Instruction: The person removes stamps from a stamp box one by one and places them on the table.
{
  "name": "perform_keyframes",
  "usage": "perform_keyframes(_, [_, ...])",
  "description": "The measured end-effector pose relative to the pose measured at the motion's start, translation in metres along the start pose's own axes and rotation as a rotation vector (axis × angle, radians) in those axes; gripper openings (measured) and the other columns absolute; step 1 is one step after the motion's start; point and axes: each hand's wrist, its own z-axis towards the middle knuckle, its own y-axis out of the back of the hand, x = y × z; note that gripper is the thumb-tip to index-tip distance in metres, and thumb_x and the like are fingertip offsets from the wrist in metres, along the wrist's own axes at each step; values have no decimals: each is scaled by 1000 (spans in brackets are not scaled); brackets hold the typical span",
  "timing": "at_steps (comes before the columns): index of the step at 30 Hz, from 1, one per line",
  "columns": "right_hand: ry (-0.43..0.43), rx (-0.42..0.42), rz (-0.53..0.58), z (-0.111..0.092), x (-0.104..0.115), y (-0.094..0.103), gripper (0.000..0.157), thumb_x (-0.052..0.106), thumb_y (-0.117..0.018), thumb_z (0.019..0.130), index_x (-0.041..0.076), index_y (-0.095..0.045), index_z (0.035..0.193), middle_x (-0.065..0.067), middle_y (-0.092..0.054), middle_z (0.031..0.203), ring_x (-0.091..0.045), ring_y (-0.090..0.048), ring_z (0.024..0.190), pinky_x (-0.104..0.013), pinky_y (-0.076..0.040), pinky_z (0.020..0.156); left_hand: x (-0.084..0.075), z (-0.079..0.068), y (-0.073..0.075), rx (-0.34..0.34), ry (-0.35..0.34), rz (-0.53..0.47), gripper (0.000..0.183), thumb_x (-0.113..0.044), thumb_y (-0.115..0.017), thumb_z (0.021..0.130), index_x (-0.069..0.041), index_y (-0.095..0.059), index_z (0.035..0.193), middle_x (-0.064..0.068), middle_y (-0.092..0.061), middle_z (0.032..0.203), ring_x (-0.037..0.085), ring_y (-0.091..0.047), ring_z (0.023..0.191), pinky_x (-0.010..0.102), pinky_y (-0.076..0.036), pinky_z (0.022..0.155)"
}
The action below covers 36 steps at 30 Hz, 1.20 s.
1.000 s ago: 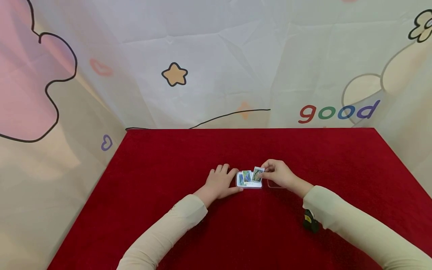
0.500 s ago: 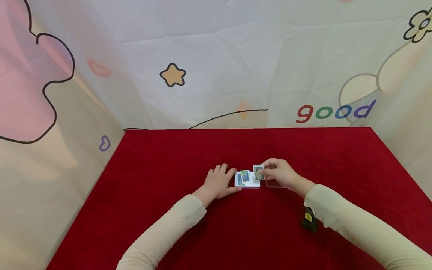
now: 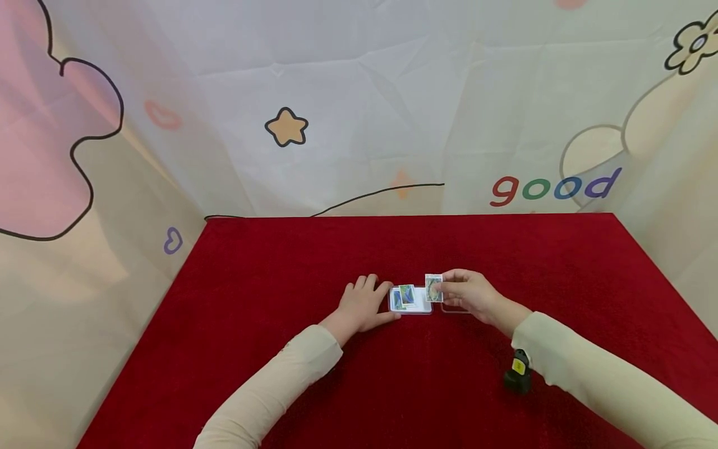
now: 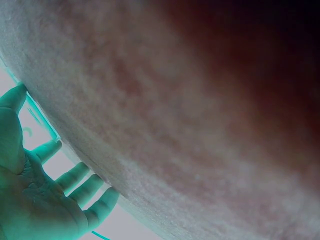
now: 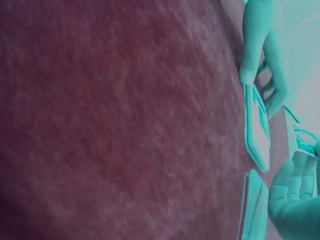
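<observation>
My right hand [image 3: 473, 296] pinches a small picture card [image 3: 434, 289] with a white border, upright above the right end of a shallow box. This clear-edged box [image 3: 424, 307] lies on the red cloth with white inside. Two blue-green picture cards [image 3: 406, 295] lie at its left half, overlapping. My left hand [image 3: 361, 305] rests beside the box's left end, fingers spread, with thumb and forefinger touching its edge. In the right wrist view the raised card [image 5: 304, 140] shows partly behind my right hand [image 5: 300, 200]. The left wrist view shows the left palm [image 4: 45, 200].
A clear plastic tray or lid [image 5: 257, 205] lies right of the box, partly under the right hand. A small black thing with a yellow label [image 3: 518, 373] sits below the right cuff. The red-covered table [image 3: 280, 262] meets a printed curtain [image 3: 359, 125] behind.
My right hand has lifted the pinched card away from the other cards and moved it slightly to the right. My left hand stays at the box's left end.
</observation>
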Motion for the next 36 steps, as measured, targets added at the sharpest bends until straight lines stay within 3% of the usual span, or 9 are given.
perform_keyframes(12, [-22,76,32,-19,-11,-13,2,9,-63,89,11,-63,90,5,-63,80,-10,-58,72,-25,-49,69,0,1,-1,-11,-2,-7,64,-61,-53,88,-24,-41,139,8,-43,133,25,-40,122,41,-39,95])
perform_keyframes(17, [-20,100,35,-23,-14,-17,6,6,-60,89,12,-62,88,7,-62,72,-8,-55,68,-23,-46,65,0,1,-2,-17,-1,-9,64,-61,-52,88,-24,-42,139,8,-43,134,25,-40,123,41,-40,95])
perform_keyframes(26, [-50,141,77,-29,-22,-27,6,4,-62,87,7,-58,89,4,-61,77,-8,-57,71,-24,-51,69,0,1,-2,-17,-3,-6,64,-61,-52,88,-24,-42,139,8,-43,134,25,-41,123,41,-40,95])
perform_keyframes(36, [-48,181,84,-35,-27,-37,8,3,-61,87,9,-55,86,4,-60,77,-8,-57,72,-25,-51,69,-1,0,-2,-21,0,-19,64,-61,-53,88,-23,-42,139,8,-44,134,25,-41,123,42,-40,96])
